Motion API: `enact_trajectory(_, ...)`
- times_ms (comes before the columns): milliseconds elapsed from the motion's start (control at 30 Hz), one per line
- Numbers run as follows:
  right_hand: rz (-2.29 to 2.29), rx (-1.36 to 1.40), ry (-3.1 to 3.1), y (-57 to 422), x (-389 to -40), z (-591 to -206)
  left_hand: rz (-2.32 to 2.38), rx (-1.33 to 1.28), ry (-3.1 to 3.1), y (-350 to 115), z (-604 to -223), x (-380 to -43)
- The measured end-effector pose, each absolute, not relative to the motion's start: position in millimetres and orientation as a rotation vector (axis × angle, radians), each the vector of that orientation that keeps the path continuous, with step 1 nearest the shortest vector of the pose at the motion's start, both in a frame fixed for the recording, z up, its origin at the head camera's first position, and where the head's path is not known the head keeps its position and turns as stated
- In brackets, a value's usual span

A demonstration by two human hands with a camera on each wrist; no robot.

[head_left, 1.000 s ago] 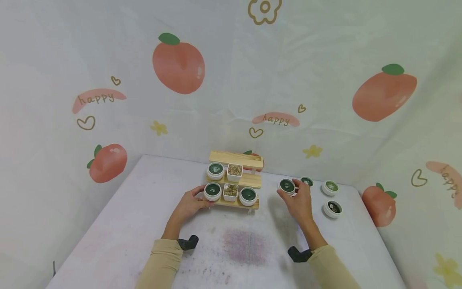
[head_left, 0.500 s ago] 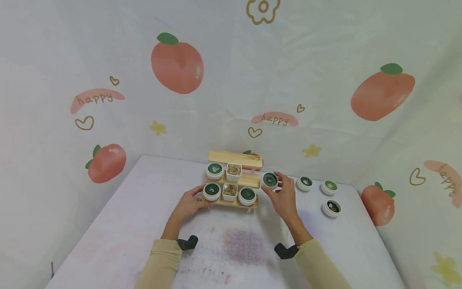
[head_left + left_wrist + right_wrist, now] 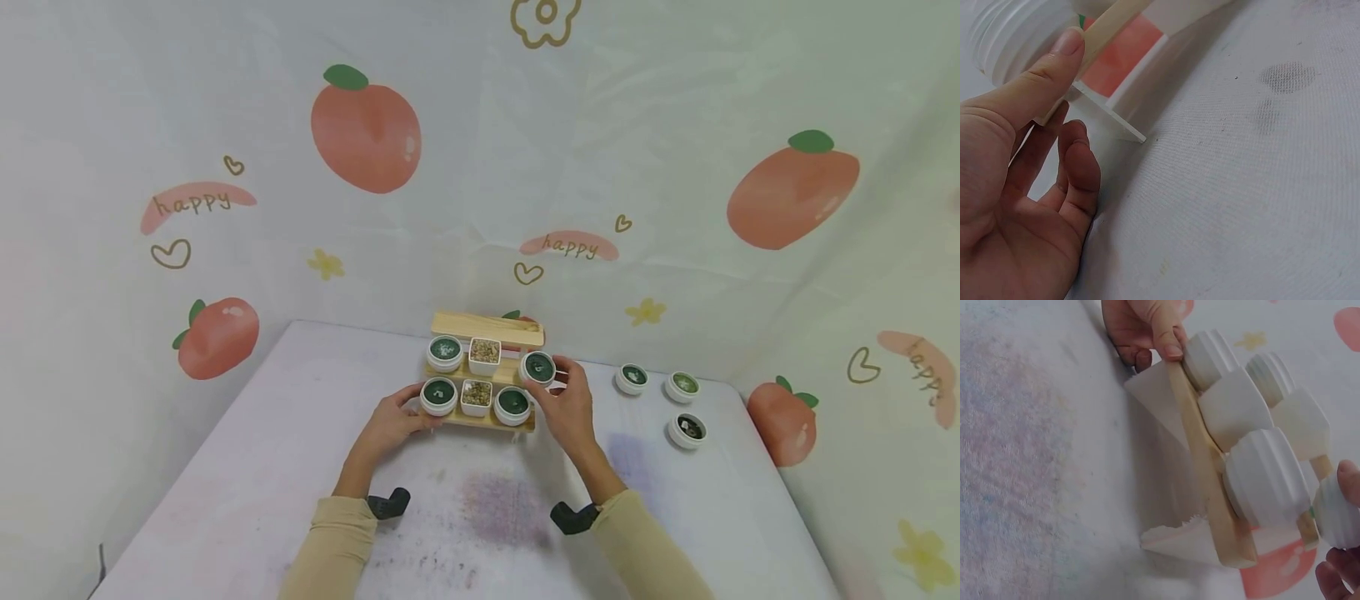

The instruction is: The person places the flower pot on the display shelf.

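Note:
A three-tier wooden stand point(image 3: 487, 327) stands near the back of the table. My left hand point(image 3: 388, 427) grips the left end of its lowest shelf; in the left wrist view the thumb lies along the shelf beside a ribbed white pot point(image 3: 1019, 37), fingers below. My right hand point(image 3: 568, 408) holds a round white pot point(image 3: 538, 367) with a dark green top, at the right end of the middle shelf. Whether its base touches the shelf I cannot tell. Left of it are a square pot point(image 3: 485, 356) and a round pot point(image 3: 446, 353). Two round pots flank a square pot point(image 3: 477, 397) on the lowest shelf.
On the right of the table stand three round white pots: one dark green point(image 3: 632, 379), one lighter green point(image 3: 682, 387) and one with dark contents point(image 3: 687, 431). A printed cloth wall point(image 3: 420, 250) rises close behind the stand. Purple stains point(image 3: 506, 508) mark the tabletop in front.
My right hand has carried the round pot leftward from beside the loose pots to the middle shelf's right end. The left hand has kept its grip on the stand.

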State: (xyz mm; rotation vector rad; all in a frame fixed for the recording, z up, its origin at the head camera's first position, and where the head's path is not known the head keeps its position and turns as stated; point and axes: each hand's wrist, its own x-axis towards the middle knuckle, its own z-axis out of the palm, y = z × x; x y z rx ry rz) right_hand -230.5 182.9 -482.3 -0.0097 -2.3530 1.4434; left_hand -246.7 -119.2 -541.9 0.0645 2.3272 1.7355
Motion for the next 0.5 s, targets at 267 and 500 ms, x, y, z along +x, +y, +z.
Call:
enact_trajectory(267,1.449,0.01,-2.339,173.5,-234.4,-485.6,1.745,0.086,2.323,-119.6,-541.6,-245.9)
enact_trajectory(500,1.432,0.033,-2.365,167.9,-237.4,-485.4,1.746,0.067,2.305,-119.6,-542.1,-245.7)
